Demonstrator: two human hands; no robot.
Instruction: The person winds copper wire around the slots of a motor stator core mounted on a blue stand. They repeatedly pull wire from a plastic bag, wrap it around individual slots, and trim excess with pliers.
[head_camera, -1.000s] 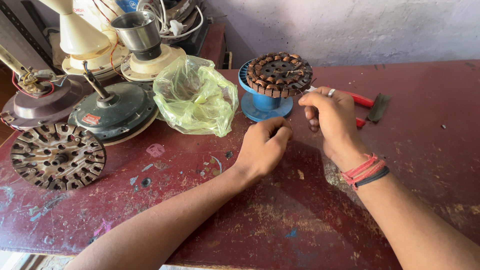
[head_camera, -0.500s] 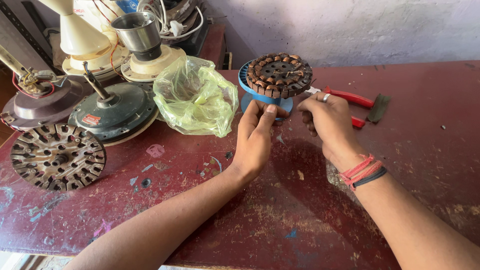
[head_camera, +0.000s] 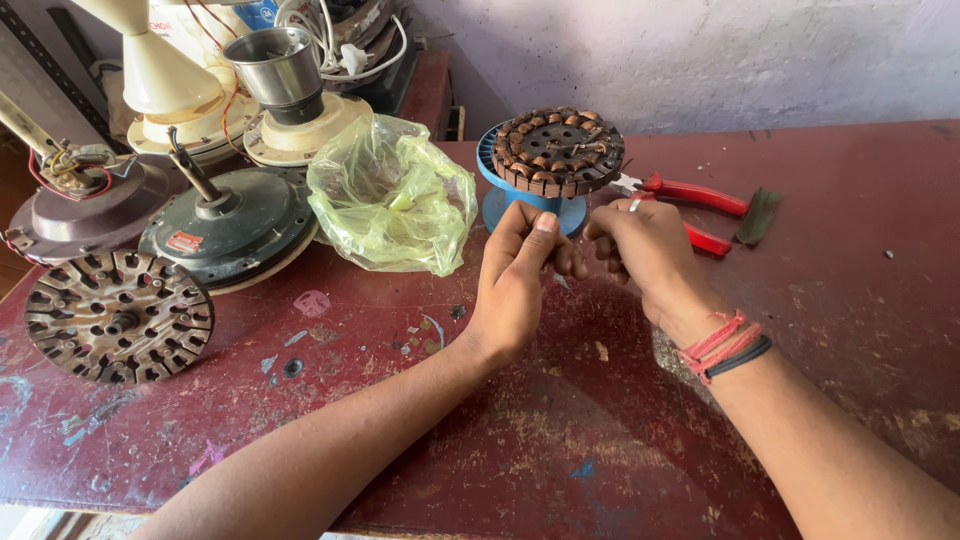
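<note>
Resting on a blue spool (head_camera: 528, 205) at the worktop's (head_camera: 850, 330) far edge, wound stator (head_camera: 558, 150), coils seemingly complete; left hand (head_camera: 515, 275) and right hand (head_camera: 645, 250) just before it, fingers pinched, contents too fine to tell; red pliers (head_camera: 700, 200) idle alongside.

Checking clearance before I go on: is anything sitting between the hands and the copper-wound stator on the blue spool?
Nothing visible. The left hand and right hand are raised just in front of the stator on its blue spool; the red pliers lie off to the right.
</note>
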